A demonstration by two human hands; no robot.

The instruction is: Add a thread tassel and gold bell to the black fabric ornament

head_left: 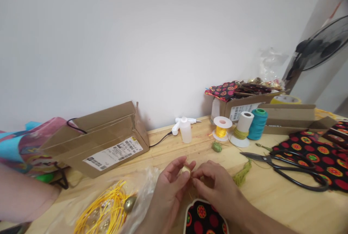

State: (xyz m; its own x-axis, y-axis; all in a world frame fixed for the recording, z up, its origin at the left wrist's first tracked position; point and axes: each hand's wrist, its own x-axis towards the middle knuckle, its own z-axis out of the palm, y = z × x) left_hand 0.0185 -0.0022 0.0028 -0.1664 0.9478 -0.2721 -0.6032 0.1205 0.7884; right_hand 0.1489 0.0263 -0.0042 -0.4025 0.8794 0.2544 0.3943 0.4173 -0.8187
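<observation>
My left hand (174, 181) pinches a small pale round bead-like piece (186, 170) between thumb and fingers. Close against it, my right hand (213, 185) has its thumb and forefinger pressed together; what lies in that pinch is too small to make out. Thin pale strands seem to run down from the hands toward a black patterned fabric piece (206, 217) with a cream edge, at the bottom of the view. A green tassel (243, 174) lies just right of my right hand. Beyond the hands sits a small green thread bundle (216, 147).
Black-handled scissors (285, 167) lie on patterned fabric at right. Thread spools (222, 129), a white bottle (186, 130) and a corded white tool (176, 127) stand behind. Left are a cardboard box (108, 143), a plastic bag with yellow cords (108, 205), and another person's limb (24, 190).
</observation>
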